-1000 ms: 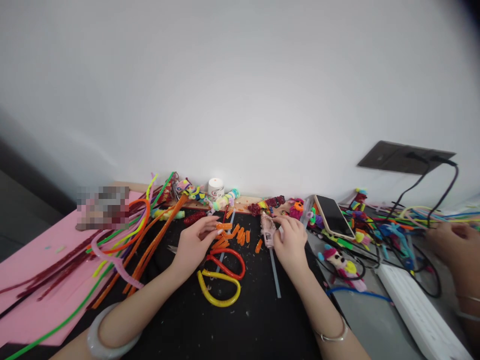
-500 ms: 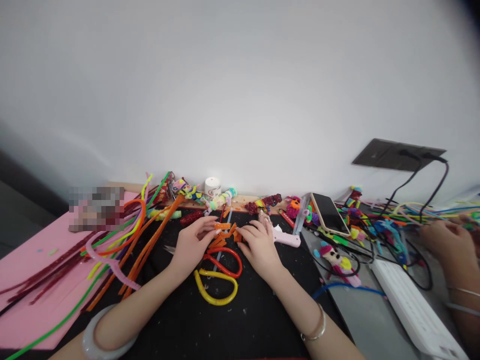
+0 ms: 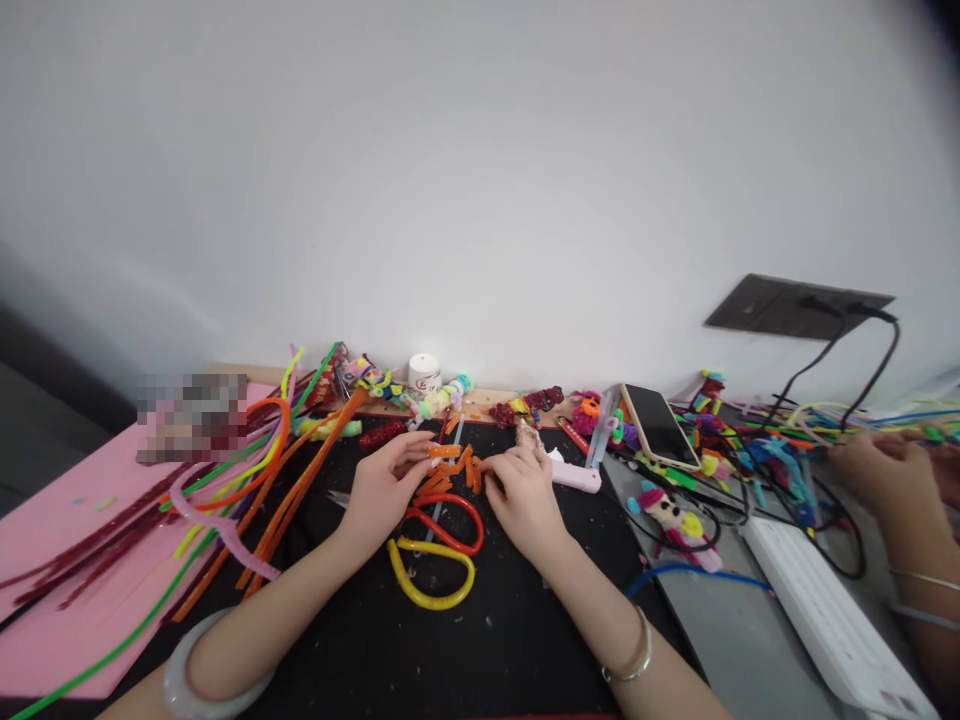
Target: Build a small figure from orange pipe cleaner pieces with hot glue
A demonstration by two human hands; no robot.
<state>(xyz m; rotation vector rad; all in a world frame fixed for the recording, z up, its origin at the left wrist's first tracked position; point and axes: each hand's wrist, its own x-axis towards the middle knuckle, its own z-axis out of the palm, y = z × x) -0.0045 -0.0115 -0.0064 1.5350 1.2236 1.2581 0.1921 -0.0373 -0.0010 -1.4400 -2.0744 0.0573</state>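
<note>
My left hand pinches a short orange pipe cleaner piece between thumb and fingers. Below and beside it lies a small group of cut orange pieces on the black mat. My right hand is at the right edge of this group, its bent fingers apart, the tips close beside an upright orange piece. Whether they touch it is hard to tell. Nearer to me are scissors with red and yellow handle loops; their blade tip shows left of my left wrist.
Long pipe cleaners spread over a pink board at left. Pipe cleaner dolls, a white jar, a pink glue gun and a phone line the back. At right are a power strip and another person's hand.
My right hand has drawn slightly back to the right from the orange pieces, several of which now stand more in view. My left hand stays where it was.
</note>
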